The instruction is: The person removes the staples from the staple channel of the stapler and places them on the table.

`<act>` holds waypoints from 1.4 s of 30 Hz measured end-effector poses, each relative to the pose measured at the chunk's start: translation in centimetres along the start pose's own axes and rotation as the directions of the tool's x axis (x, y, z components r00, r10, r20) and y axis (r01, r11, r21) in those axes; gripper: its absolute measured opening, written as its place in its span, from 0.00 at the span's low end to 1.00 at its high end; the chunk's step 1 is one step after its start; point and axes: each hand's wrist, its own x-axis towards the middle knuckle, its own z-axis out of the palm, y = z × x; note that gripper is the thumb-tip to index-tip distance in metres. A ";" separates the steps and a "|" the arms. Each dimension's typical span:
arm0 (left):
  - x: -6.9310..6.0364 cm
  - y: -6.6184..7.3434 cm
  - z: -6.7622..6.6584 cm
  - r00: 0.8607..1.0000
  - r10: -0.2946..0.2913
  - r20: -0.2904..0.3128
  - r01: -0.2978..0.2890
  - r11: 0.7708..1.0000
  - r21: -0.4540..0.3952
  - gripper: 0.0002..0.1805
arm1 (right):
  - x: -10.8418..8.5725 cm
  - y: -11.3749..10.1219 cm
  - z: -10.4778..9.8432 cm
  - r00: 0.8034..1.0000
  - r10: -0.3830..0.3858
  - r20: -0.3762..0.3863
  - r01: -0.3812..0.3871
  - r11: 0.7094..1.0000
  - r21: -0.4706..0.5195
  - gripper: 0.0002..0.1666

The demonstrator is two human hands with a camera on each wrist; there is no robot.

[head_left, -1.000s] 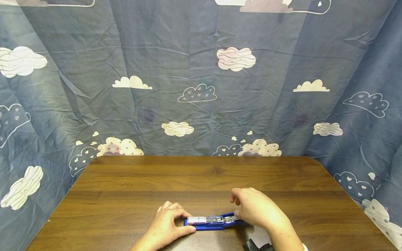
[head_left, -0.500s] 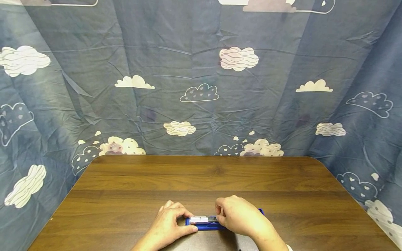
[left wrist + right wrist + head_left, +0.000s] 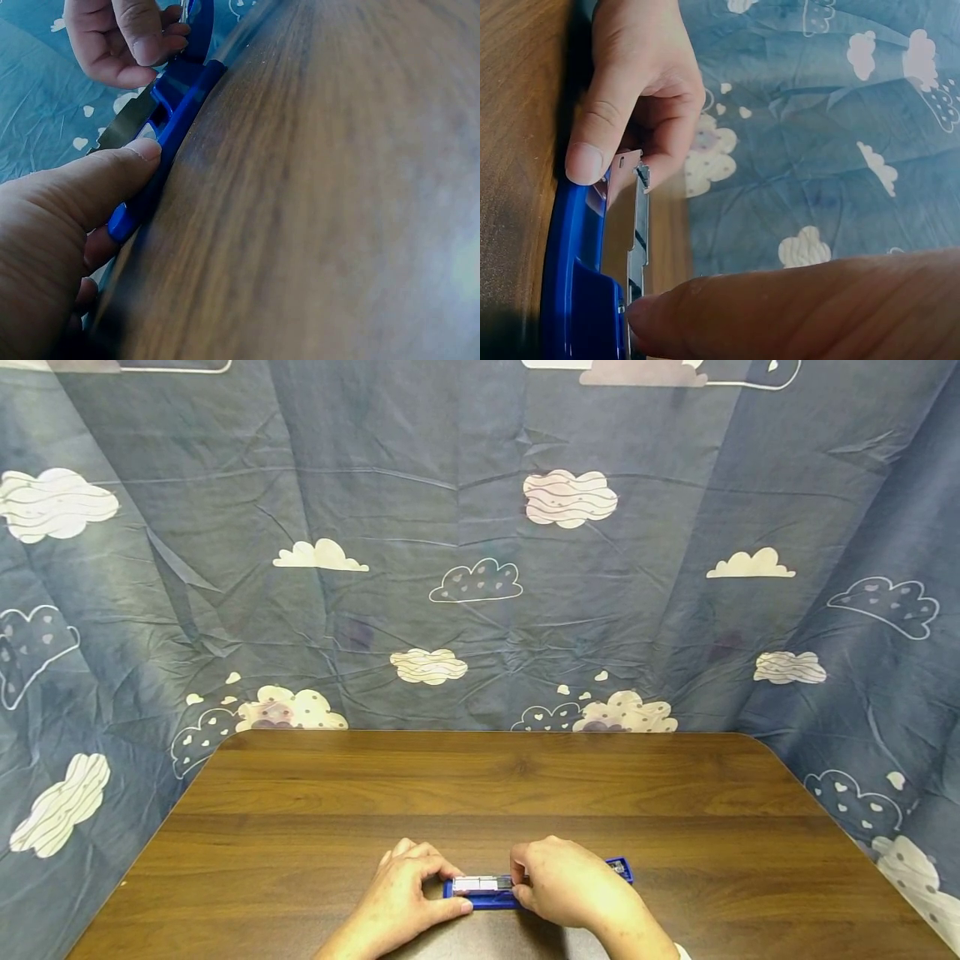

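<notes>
A blue stapler [image 3: 497,902] lies on the table with its top arm [image 3: 620,869] swung back to the right. Its metal staple channel [image 3: 638,225] is exposed along the blue base. My left hand [image 3: 408,893] grips the front end of the base between thumb and fingers. The thumb lies along the blue side in the left wrist view. At the channel's rear half, my right hand [image 3: 572,887] has thumb and forefinger pinched at the metal, other fingers curled. The hinge is hidden behind that hand. Whether loose staples lie in the channel, I cannot tell.
The brown wooden table [image 3: 480,777] has rounded far corners. Behind it and at both sides hangs a dark blue curtain [image 3: 480,635] printed with clouds. The stapler lies near the table's front.
My right hand has come left from the stapler's opened top arm to the staple channel. The top arm now shows behind that hand. My left hand has kept its hold.
</notes>
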 end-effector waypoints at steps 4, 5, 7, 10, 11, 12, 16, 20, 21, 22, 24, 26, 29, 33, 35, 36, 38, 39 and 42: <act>0.0 0.0 0.0 1.000 -0.001 0.001 0.001 1.000 0.000 0.13 | 0.0 -0.2 0.1 1.000 -0.004 -0.003 0.004 1.000 -0.012 0.13; 0.0 0.0 -0.1 1.000 -0.002 0.001 0.002 1.000 0.000 0.13 | 0.0 -0.2 0.2 1.000 -0.005 -0.004 0.005 1.000 -0.016 0.13; 0.0 0.0 -0.1 1.000 -0.004 0.003 0.004 1.000 -0.002 0.13 | 0.1 -0.2 0.2 1.000 -0.008 -0.005 0.008 1.000 -0.021 0.13; 0.0 0.0 -0.1 1.000 -0.008 0.007 0.008 1.000 -0.007 0.13 | 0.1 -0.4 0.3 1.000 -0.009 -0.002 0.009 1.000 -0.021 0.13; 0.0 0.0 -0.1 1.000 -0.008 0.007 0.008 1.000 -0.007 0.13 | 0.1 -0.4 0.3 1.000 -0.010 -0.001 0.010 1.000 -0.020 0.13; 0.0 0.0 -0.1 1.000 -0.006 0.006 0.006 1.000 -0.008 0.13 | 0.2 -0.5 0.3 1.000 -0.010 0.000 0.010 1.000 -0.018 0.13; 0.0 0.0 -0.1 1.000 0.001 -0.001 -0.001 1.000 0.000 0.13 | 0.2 -0.5 0.4 1.000 -0.018 -0.008 0.018 1.000 -0.017 0.12; 0.0 -0.1 0.0 1.000 0.015 -0.016 -0.014 1.000 0.019 0.14 | 0.2 -0.6 0.4 1.000 -0.020 -0.011 0.020 1.000 -0.014 0.12; 0.0 -0.1 0.0 1.000 0.018 -0.020 -0.018 1.000 0.023 0.14 | 0.2 -0.6 0.4 1.000 -0.018 -0.010 0.018 1.000 -0.012 0.13; 0.0 -0.1 0.0 1.000 0.021 -0.022 -0.020 0.999 0.027 0.14 | 0.2 -0.6 0.4 1.000 -0.015 -0.008 0.015 1.000 -0.008 0.13; 0.0 0.0 0.1 1.000 0.021 -0.023 -0.020 0.999 0.033 0.14 | 0.3 -0.8 0.5 1.000 -0.005 0.001 0.005 1.000 0.003 0.13; 0.1 0.0 0.0 1.000 0.018 -0.019 -0.017 0.999 0.037 0.14 | 0.3 -0.9 0.5 1.000 0.004 0.008 -0.004 1.000 0.012 0.14; 0.2 0.1 -0.1 1.000 0.007 -0.007 -0.007 0.999 0.033 0.14 | 0.3 -1.0 0.5 1.000 0.013 0.019 -0.014 1.000 0.026 0.14; 0.2 0.1 -0.1 1.000 -0.002 0.000 0.002 1.000 0.022 0.14 | 0.3 -1.0 0.5 1.000 0.017 0.014 -0.017 1.000 0.024 0.14; 0.2 0.1 -0.1 1.000 -0.001 0.000 0.001 1.000 0.023 0.14 | 0.3 -1.0 0.6 1.000 0.014 0.002 -0.014 1.000 0.016 0.14; 0.2 0.1 -0.1 1.000 0.000 0.000 0.000 1.000 0.024 0.14 | 0.3 -1.1 0.6 1.000 0.007 -0.006 -0.007 1.000 0.010 0.14; 0.1 0.1 -0.1 1.000 0.005 -0.002 -0.005 1.000 0.027 0.13 | 0.4 -1.2 0.7 1.000 -0.007 -0.014 0.007 1.000 0.012 0.14; 0.1 0.1 0.0 1.000 0.007 -0.003 -0.007 1.000 0.028 0.13 | 0.4 -1.3 0.8 1.000 -0.017 -0.017 0.017 1.000 0.011 0.13; 0.1 0.1 0.0 1.000 0.011 -0.008 -0.011 1.000 0.027 0.13 | 0.5 -1.4 0.9 0.999 -0.036 -0.019 0.036 0.999 0.016 0.14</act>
